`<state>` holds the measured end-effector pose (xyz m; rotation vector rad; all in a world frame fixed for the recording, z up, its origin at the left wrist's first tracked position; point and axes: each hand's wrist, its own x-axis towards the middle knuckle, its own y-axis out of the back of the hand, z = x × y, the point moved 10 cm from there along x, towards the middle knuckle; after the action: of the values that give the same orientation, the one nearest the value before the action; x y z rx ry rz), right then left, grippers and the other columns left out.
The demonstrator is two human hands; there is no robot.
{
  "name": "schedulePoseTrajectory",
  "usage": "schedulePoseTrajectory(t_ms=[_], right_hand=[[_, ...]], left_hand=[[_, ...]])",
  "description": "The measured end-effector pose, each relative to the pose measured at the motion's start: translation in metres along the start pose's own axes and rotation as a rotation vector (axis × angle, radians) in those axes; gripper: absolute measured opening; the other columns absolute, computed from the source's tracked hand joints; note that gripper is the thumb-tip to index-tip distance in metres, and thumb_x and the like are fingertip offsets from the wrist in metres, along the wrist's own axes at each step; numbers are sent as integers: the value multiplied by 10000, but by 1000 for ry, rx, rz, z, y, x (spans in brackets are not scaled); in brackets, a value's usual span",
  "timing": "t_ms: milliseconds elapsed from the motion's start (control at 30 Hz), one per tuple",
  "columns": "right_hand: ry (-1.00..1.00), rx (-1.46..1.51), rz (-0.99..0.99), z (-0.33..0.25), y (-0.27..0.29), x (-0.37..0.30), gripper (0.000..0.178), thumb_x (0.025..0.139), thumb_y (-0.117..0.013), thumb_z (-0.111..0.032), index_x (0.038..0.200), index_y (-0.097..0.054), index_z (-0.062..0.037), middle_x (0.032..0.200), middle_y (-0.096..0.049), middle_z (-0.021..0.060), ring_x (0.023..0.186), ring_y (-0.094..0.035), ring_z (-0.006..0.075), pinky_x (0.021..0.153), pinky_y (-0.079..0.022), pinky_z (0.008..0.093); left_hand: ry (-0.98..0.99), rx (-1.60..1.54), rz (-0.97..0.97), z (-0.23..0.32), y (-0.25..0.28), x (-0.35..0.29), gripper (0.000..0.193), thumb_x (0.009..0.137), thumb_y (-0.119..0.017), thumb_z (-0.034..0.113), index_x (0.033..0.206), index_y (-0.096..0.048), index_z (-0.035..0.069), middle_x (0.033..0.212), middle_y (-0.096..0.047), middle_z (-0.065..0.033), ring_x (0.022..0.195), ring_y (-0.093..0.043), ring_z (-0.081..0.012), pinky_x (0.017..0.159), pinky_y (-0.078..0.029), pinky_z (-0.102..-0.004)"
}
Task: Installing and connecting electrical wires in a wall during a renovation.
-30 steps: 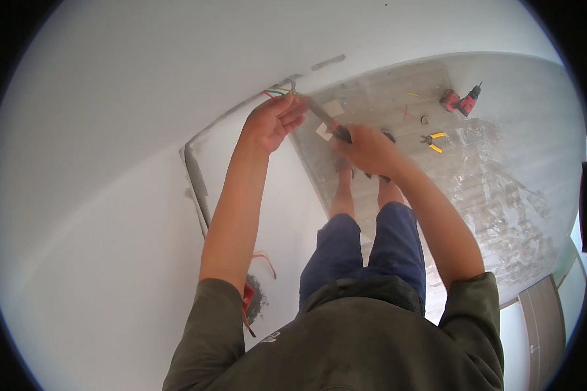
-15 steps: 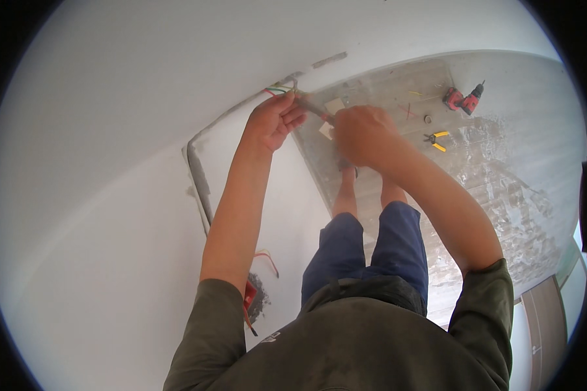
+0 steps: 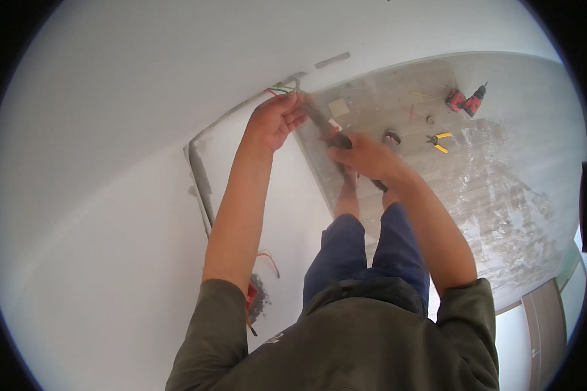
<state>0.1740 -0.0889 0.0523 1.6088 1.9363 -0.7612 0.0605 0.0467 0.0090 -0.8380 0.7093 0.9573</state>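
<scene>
Up at the wall, my left hand (image 3: 277, 122) pinches the ends of thin electrical wires (image 3: 282, 88), coloured red, green and yellow, which come out of a channel cut in the wall. The fingertips partly hide what they grip. My right hand (image 3: 365, 156) is wrapped round a tool with a red and black handle (image 3: 337, 139). Its long grey front part points up and left toward the left hand's fingertips. Motion smears that tool, so its exact kind and whether its tip touches the wires cannot be made out.
On the floor to the right lie a red and black cordless drill (image 3: 466, 101), yellow-handled wire strippers (image 3: 440, 141) and a small roll (image 3: 430, 120). A beige square piece (image 3: 338, 107) lies nearer the wall. Lower on the wall, a red junction box (image 3: 251, 294) has loose wires (image 3: 269, 260) above it.
My right hand has swung down and turned, showing more of the tool's handle, and the right elbow has drawn inward. The left hand keeps its pinch at nearly the same place.
</scene>
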Motion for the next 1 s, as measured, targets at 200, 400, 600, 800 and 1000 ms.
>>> schedulePoseTrajectory(t_ms=[200, 400, 600, 800, 1000], right_hand=[[11, -626, 178, -33, 40, -1, 315, 912, -566, -292, 968, -675, -2, 919, -680, 227, 925, -653, 388, 795, -499, 470], [-12, -640, 38, -45, 37, 15, 383, 895, -586, -351, 892, -678, 20, 834, -677, 195, 814, -668, 348, 745, -514, 451], [-144, 22, -234, -6, 17, 22, 359, 917, -591, -367, 989, -654, -21, 779, -664, 94, 597, -598, 173, 596, -484, 321], [-72, 1062, -323, 2, -47, 9, 309, 956, -561, -307, 1135, -599, -57, 927, -689, 45, 482, -398, 30, 542, -386, 203], [15, 448, -37, 11, -2, 10, 295, 915, -613, -323, 994, -648, -41, 797, -665, 43, 526, -489, 95, 528, -414, 252]], left_hand=[[-13, 3, 69, 1, -1, 1, 174, 948, -622, 176, 1041, -630, 30, 1090, -678, -96, 1007, -662, -225, 914, -522, -394], [-8, 6, 34, 1, 3, 3, 172, 953, -618, 197, 1057, -635, 61, 1154, -686, -106, 977, -672, -165, 939, -529, -351], [-14, -31, 28, 0, -1, 2, 183, 951, -609, 167, 1072, -632, 31, 1073, -689, -100, 958, -666, -212, 915, -526, -385], [18, -21, -35, -2, -4, 5, 220, 947, -621, 210, 1088, -638, 41, 1194, -667, -111, 1097, -633, -209, 1007, -476, -381], [10, -7, 47, -2, 0, 0, 197, 943, -627, 201, 1054, -638, 39, 1148, -673, -115, 1065, -641, -226, 983, -485, -393]])
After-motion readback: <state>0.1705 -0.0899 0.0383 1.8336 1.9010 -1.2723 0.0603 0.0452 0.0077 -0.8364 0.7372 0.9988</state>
